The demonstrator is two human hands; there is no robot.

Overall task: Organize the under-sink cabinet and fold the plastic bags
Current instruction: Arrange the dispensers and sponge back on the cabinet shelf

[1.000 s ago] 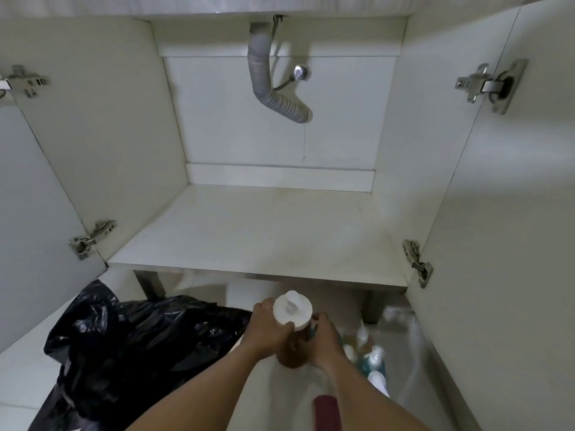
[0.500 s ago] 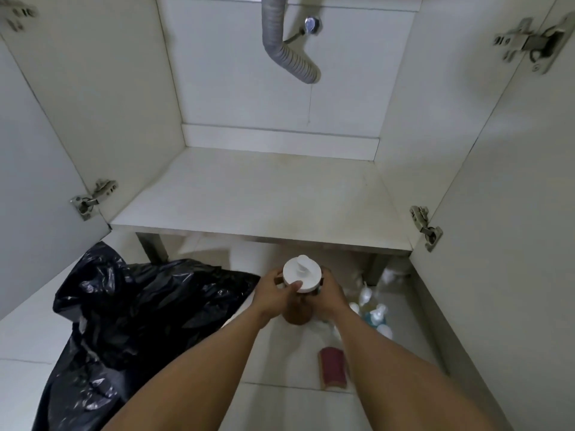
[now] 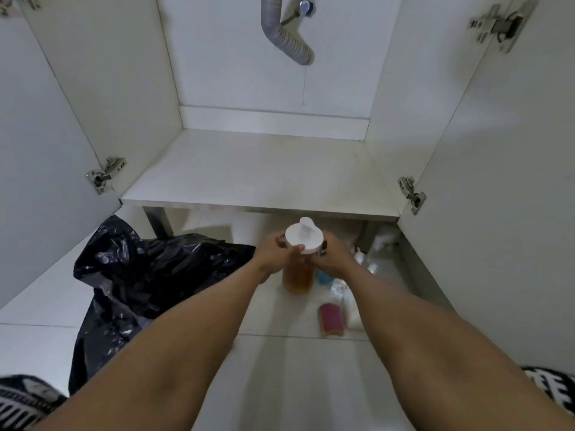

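Both hands hold one bottle (image 3: 298,276) of amber liquid with a wide white cap, upright, just in front of the open cabinet. My left hand (image 3: 271,252) grips its neck from the left. From the right, my right hand (image 3: 333,255) grips it under the cap. The cabinet shelf (image 3: 249,178) behind it is bare. A crumpled black plastic bag (image 3: 133,275) lies on the floor tiles to the left.
Several small bottles (image 3: 340,289) and a dark red sponge (image 3: 330,318) sit on the floor under my right forearm. A grey corrugated drain hose (image 3: 284,35) hangs at the cabinet's back. Both doors stand open, with hinges (image 3: 105,175) at the sides.
The bottle has risen from the floor toward the shelf's front edge, both hands still on it. The camera has tilted down and moved closer.
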